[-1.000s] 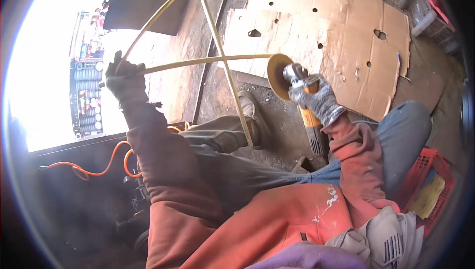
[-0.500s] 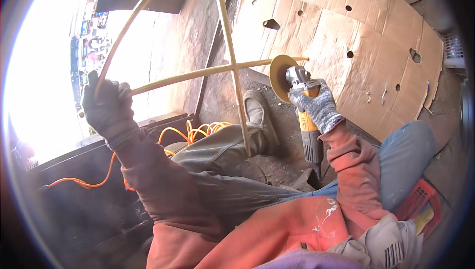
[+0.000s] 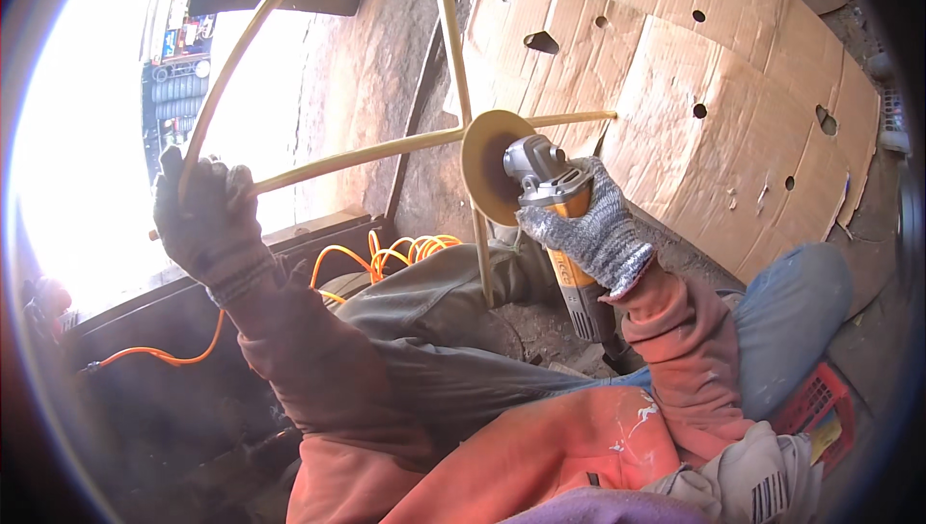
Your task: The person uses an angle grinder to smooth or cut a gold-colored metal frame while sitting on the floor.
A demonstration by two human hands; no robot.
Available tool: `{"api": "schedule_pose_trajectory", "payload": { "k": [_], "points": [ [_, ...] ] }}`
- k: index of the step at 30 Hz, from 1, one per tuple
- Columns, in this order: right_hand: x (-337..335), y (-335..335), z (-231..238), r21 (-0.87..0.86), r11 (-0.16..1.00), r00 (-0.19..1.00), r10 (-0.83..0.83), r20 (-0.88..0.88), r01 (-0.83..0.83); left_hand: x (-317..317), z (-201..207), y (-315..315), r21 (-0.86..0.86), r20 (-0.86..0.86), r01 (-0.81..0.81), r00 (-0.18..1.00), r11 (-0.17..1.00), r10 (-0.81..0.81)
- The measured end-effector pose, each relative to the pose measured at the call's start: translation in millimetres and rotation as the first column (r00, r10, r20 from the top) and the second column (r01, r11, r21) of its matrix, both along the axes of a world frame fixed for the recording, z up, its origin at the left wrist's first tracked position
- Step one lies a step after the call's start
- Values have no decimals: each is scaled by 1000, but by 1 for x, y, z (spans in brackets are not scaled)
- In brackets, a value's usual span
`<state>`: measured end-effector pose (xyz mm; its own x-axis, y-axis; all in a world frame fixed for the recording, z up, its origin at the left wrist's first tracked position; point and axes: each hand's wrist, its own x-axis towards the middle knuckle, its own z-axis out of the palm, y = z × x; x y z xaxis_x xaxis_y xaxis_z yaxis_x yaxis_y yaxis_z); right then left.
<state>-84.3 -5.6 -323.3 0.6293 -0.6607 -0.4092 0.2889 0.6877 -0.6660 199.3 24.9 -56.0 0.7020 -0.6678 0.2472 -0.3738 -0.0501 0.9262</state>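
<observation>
My gloved left hand [image 3: 204,220] is closed around a frame of thin yellowish rods [image 3: 357,153], where a curved rod and a straight one come together. The straight rod crosses another just beside the disc. In its grey knitted glove, my right hand [image 3: 600,227] grips a yellow and grey angle grinder [image 3: 576,288] round its body behind the head. The grinder's round tan disc [image 3: 490,165] overlaps the crossing of the rods; whether it touches them I cannot tell. Behind the disc, part of the downward rod is hidden.
Flattened cardboard sheets [image 3: 675,109] with holes cover the floor at the far right. An orange cable [image 3: 424,246] lies coiled beside my leg [image 3: 415,293] and trails over a dark ledge on the left. A red plastic basket [image 3: 820,413] stands at lower right.
My right hand has moved the grinder left, bringing its disc from the rod's right end to the crossing. My left hand keeps its hold on the frame, almost in place.
</observation>
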Motion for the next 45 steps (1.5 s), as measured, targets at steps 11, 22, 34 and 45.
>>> {"api": "schedule_pose_trajectory", "payload": {
  "k": [11, 22, 34, 45],
  "points": [
    [-9, 10, 5, -91, 995, 997, 39, -74, -46, -16, 10, 4, -253, -346, 113, 917, 961, -199],
    [-14, 32, 50, -158, 988, 998, 8, 62, 2, -62, 4, 8, -208, 123, 89, 990, 974, -64],
    [-27, 49, 79, -68, 997, 983, -24, 180, 37, -60, 11, 17, -226, 14, 414, 906, 882, -422],
    [-30, 65, 108, -220, 969, 954, -40, 297, 109, -122, 5, 47, -345, -135, 490, 818, 801, -559]
  ]
}}
